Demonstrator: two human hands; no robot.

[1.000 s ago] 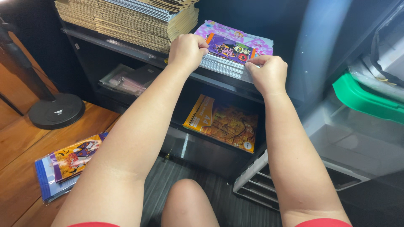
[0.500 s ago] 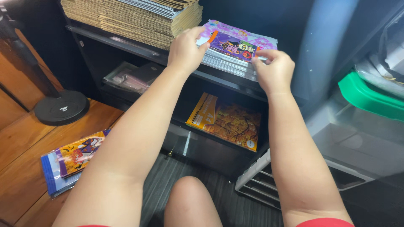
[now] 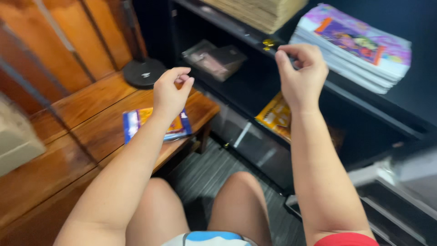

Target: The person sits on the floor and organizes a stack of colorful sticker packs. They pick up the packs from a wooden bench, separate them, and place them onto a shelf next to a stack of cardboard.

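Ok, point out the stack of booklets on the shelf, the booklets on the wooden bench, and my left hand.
stack of booklets (image 3: 359,45), head view, purple top cover.
booklets on the bench (image 3: 136,123), head view, blue left edge.
left hand (image 3: 169,93), head view, back of hand.

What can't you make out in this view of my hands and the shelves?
- Head view: the small stack of booklets on the wooden bench is partly hidden by the left hand.
- The yellow booklet on the lower shelf is partly covered by the right hand and forearm.
- The cardboard stack is cut off by the top edge.
- The dark packet on the middle shelf is too blurred to identify.
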